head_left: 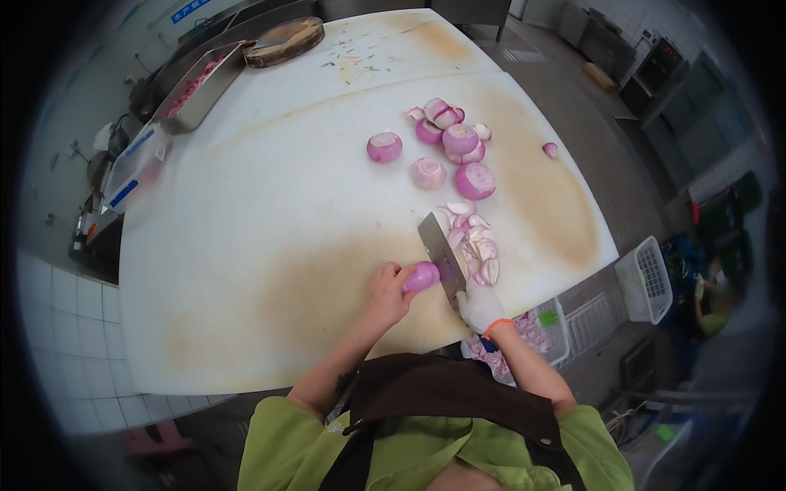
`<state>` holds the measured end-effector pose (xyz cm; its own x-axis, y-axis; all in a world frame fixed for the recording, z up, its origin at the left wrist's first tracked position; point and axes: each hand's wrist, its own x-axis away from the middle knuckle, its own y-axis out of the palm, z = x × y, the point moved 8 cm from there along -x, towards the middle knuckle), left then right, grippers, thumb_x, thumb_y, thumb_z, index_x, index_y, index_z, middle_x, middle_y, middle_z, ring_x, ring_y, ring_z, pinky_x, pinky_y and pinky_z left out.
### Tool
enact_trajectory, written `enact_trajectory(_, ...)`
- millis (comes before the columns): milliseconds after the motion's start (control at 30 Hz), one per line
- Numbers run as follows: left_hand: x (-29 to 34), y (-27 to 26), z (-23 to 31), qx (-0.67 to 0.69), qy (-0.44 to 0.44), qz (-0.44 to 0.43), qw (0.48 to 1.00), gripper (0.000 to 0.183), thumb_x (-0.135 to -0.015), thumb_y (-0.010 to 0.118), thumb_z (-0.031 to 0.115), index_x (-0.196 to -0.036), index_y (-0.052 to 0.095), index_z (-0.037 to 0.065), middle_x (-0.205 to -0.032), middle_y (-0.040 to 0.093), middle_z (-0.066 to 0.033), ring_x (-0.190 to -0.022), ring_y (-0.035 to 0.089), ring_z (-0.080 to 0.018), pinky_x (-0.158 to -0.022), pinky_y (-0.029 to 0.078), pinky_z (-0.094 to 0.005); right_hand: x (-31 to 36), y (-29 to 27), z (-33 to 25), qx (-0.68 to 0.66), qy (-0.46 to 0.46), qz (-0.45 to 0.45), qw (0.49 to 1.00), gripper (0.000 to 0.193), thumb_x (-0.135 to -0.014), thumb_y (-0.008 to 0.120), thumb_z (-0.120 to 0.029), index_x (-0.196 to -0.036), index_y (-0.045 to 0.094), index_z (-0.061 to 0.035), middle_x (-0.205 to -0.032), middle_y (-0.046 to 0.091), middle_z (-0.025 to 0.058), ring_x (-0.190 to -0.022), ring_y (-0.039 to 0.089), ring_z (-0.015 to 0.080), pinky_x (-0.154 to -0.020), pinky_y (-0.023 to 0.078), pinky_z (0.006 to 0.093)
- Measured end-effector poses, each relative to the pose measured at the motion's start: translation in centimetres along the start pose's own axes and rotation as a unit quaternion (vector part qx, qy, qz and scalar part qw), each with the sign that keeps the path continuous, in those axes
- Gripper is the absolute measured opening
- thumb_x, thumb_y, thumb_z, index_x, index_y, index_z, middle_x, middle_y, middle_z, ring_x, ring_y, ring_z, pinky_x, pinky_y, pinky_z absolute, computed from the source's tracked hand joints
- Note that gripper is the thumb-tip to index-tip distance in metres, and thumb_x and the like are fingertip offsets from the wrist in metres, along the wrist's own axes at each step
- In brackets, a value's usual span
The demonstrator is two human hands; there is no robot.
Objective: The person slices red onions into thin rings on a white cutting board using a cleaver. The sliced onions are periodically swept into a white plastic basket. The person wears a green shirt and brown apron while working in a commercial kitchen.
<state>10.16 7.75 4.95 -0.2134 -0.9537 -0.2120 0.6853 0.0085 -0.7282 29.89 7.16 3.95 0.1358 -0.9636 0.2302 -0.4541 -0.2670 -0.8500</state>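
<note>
My left hand (389, 288) is bare and closed around a peeled purple onion (422, 277), holding it against the white cutting board (246, 245). In a white glove with an orange band at the wrist, my right hand (481, 308) grips a cleaver (443, 255). The broad blade stands on edge just right of the onion; whether it touches it I cannot tell. Beyond the blade's right side lies a pile of cut onion pieces (481, 244). Farther off sit several whole peeled onions, among them a purple one (475, 181) and a paler one (428, 173).
A metal tray of meat (201, 86) and a clear plastic bin (137, 168) line the left edge. A round wooden block (284, 42) stands at the far left. Below the board's right edge is a white basket (554, 334) with cut onion; another white basket (644, 282) stands beyond.
</note>
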Motion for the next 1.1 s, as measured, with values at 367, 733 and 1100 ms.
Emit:
enact_trajectory(367,1.0,0.4,0.0,0.021,-0.019,0.068,0.997,0.049,-0.066,0.076,0.005,-0.112,0.060,0.010,-0.110,0.055,-0.0113,-0.099,0.054,-0.0330,-0.084,0.045,-0.0420,-0.5,-2.6,-2.5,0.001,0.008,-0.025,1.000,0.033,-0.090,0.047,-0.028,-0.096,0.055,0.0030,-0.081,0.062,0.0292,-0.079,0.061,0.0452,-0.076,0.047,0.0529)
enact_trajectory(733,1.5,0.6,0.4,0.042,-0.020,0.092,0.995,0.048,-0.063,0.075,0.004,-0.109,0.060,0.008,-0.108,0.056,-0.0104,-0.097,0.053,-0.0325,-0.083,0.045,-0.0413,-0.1,-2.7,-3.3,0.038,0.004,-0.023,0.999,0.032,-0.090,0.047,-0.029,-0.097,0.054,0.0018,-0.077,0.063,0.0267,-0.072,0.061,0.0453,-0.071,0.048,0.0534)
enact_trajectory(1100,1.6,0.8,0.2,0.045,-0.022,0.113,0.992,0.046,-0.064,0.076,0.006,-0.107,0.059,0.008,-0.107,0.056,-0.0111,-0.096,0.053,-0.0332,-0.083,0.045,-0.0422,-0.8,-0.7,-4.2,0.072,-0.022,-0.049,0.996,0.033,-0.090,0.047,-0.028,-0.101,0.054,0.0024,-0.077,0.062,0.0287,-0.072,0.062,0.0450,-0.069,0.047,0.0541)
